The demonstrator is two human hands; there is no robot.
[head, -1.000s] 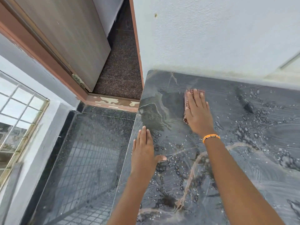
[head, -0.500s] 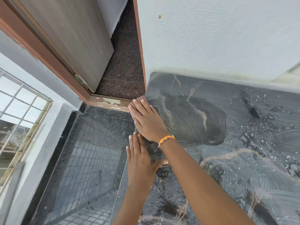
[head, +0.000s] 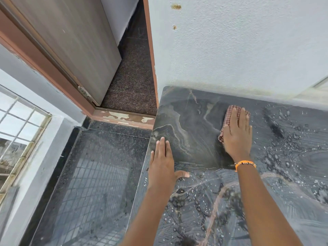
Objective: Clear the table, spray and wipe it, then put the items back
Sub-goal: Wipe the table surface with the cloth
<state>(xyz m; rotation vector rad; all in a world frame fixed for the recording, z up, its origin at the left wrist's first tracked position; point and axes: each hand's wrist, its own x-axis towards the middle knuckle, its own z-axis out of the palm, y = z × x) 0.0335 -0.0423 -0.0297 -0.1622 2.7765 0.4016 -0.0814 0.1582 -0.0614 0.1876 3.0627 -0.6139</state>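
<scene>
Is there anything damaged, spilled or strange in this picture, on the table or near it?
The table is wet with droplets, which fits wiping: the right hand presses a checked cloth, the left hand lies flat. Odd: paint is flaking off the door threshold, and brown stains mark the wall.

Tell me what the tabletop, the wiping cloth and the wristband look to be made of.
Tabletop: likely polished stone or a marble-look slab; dark, glossy, with pale veins, and water beads on it.
Cloth under the right hand: woven fabric, matte, with a small red check.
Wristband: orange cord or thread, possibly beaded; too small to tell.
</scene>
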